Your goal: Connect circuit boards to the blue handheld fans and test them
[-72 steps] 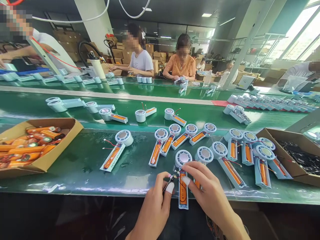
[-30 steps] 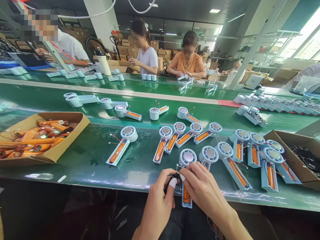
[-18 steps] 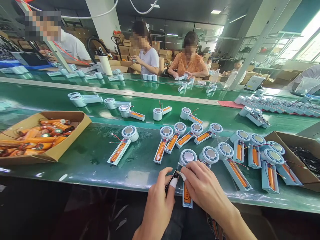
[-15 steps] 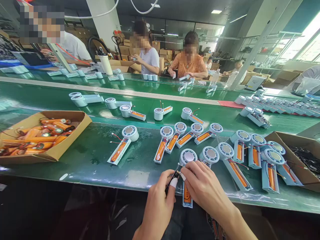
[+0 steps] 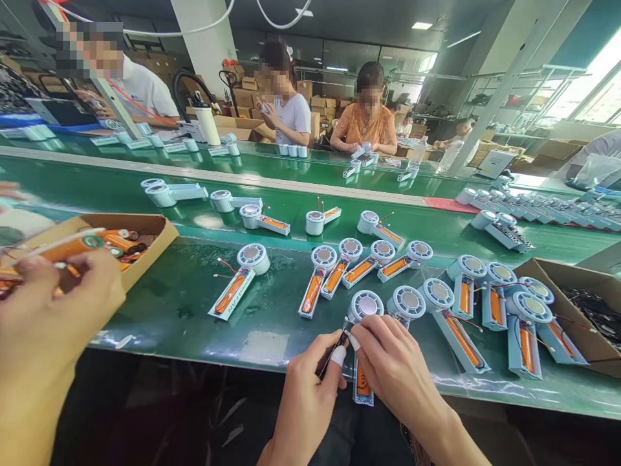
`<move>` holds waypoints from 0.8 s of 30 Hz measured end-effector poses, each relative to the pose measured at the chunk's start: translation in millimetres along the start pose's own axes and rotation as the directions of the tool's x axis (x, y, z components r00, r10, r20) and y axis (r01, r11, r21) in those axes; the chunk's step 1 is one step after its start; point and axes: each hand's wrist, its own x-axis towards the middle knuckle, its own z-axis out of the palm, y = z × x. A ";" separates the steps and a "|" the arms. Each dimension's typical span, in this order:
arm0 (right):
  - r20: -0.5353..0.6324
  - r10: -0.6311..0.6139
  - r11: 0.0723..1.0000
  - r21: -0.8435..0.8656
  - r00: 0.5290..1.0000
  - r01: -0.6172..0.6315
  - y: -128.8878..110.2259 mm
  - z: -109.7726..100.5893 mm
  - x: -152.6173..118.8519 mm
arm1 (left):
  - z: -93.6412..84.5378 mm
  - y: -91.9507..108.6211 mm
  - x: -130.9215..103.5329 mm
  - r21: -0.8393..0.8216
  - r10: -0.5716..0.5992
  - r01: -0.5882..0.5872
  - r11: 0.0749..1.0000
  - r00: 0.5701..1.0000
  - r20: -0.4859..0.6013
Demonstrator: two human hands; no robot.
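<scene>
Between thumb and fingers, my left hand [image 5: 310, 382] pinches a small black part [image 5: 334, 353] at the table's front edge. My right hand [image 5: 395, 369] closes its fingertips on a small white connector [image 5: 350, 328] at the upper end of that part. White covers sit on my left thumb and a right fingertip. Just behind and below my hands lies a pale blue fan unit [image 5: 366, 306], its handle open over an orange battery [image 5: 362, 382]. My right hand partly hides this unit.
Similar fan units [image 5: 438, 292] lie around and right of my hands. A carton of black parts [image 5: 533, 268] stands right. A co-worker's hand [image 5: 63, 304] holds an orange battery over the left carton [image 5: 162, 243]. Behind, a green conveyor [image 5: 276, 188] carries more units.
A co-worker's hands have come in at the left, over the battery carton. Units on the conveyor have shifted slightly right. My hands have barely moved.
</scene>
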 end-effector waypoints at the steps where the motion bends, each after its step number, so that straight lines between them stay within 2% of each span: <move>1: -0.021 0.017 1.000 -0.004 1.000 -0.017 -1.9 2.2 -1.0 | -0.2 -0.5 0.0 -0.025 -0.009 0.009 1.000 1.000 0.001; 5: -0.112 0.064 0.998 0.009 0.992 -0.063 -8.3 12.3 -5.9 | 3.0 -1.8 -2.2 -0.058 0.002 -0.002 0.998 1.000 -0.011; 11: -0.193 0.083 0.997 0.012 0.978 -0.082 -12.6 19.9 -8.5 | 9.8 -1.8 -3.8 0.031 0.115 -0.113 0.993 0.991 -0.073; 16: -0.191 0.243 0.957 0.206 0.951 -0.203 -14.0 21.5 -7.5 | 10.0 -1.5 -1.6 0.029 0.139 -0.137 0.990 0.986 -0.096; 18: -0.194 0.217 0.967 0.176 0.957 -0.184 -13.8 21.5 -8.1 | 9.2 -1.7 -1.6 0.025 0.142 -0.141 0.990 0.986 -0.092; 20: -0.182 0.137 0.988 0.101 0.974 -0.120 -12.7 20.3 -9.2 | 8.1 -3.0 -2.4 0.023 0.145 -0.143 0.989 0.987 -0.076; 24: -0.086 0.047 0.998 0.049 0.995 -0.043 -8.1 13.4 -11.5 | 6.1 -8.0 -4.7 -0.009 0.098 -0.098 0.995 0.994 -0.056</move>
